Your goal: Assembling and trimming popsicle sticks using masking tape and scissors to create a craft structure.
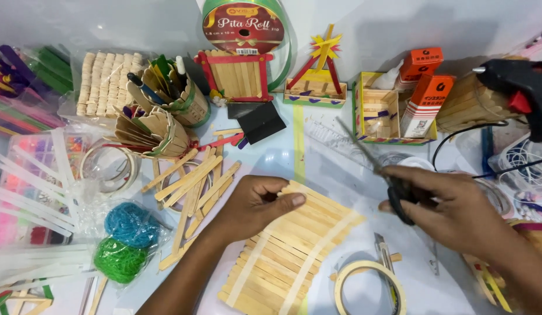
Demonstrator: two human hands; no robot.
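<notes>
My left hand (256,204) presses on the upper end of a flat panel of wooden craft sticks (285,251), laid side by side and crossed by two strips of tape. My right hand (452,207) grips black-handled scissors (376,166), whose blades point up and left above the table. A roll of masking tape (367,286) lies just below the panel's right side, with a utility knife (383,251) beside it.
Loose craft sticks (192,181) lie left of my left hand. Stick-built cups with pens (166,99), a ribbon roll (243,26), small stick models (315,81), orange boxes (425,99), a black glue gun (522,87), blue and green yarn balls (128,239) and glue sticks (32,192) surround the work area.
</notes>
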